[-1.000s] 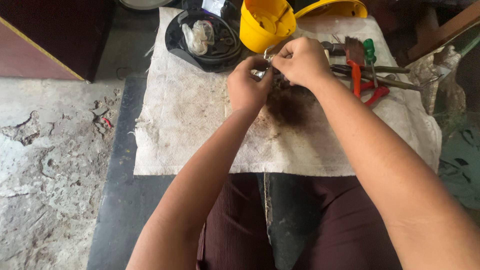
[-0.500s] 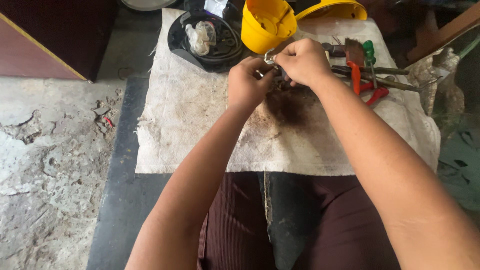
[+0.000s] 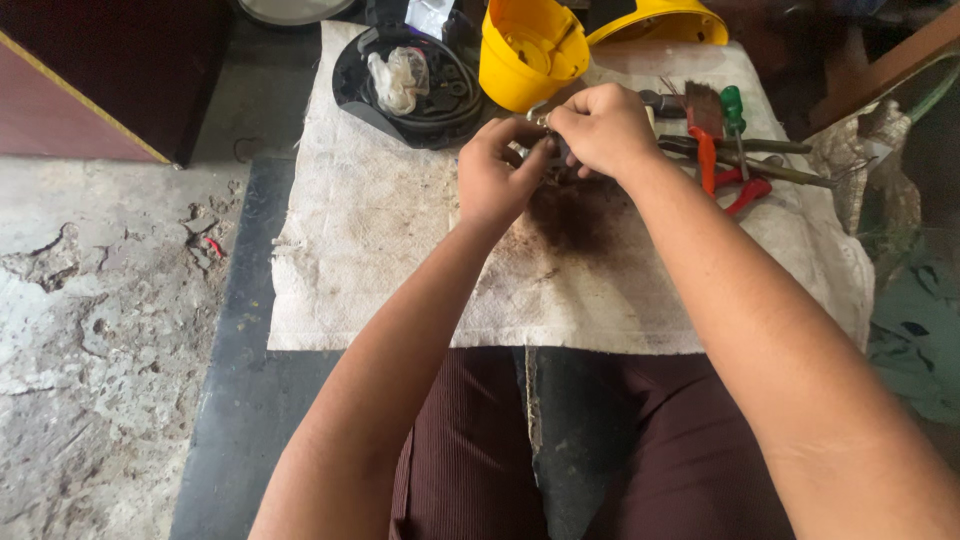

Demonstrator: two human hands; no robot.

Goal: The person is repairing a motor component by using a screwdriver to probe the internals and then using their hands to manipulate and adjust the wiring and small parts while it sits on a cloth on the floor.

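Both hands, left hand (image 3: 497,178) and right hand (image 3: 603,128), pinch a small metal part (image 3: 543,119).

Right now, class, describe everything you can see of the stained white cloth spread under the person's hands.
The stained white cloth is a rough, woven-looking sheet lying flat over a dark bench, its near edge frayed above the person's lap. A dark brown blotch marks its middle, just below the left hand and right hand. A round black casing, a yellow plastic cup and red-handled tools rest on it.

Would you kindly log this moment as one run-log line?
left hand: pinching small metal part | right hand: gripping same part | under: stained white cloth | near: yellow cup, brush, black tray
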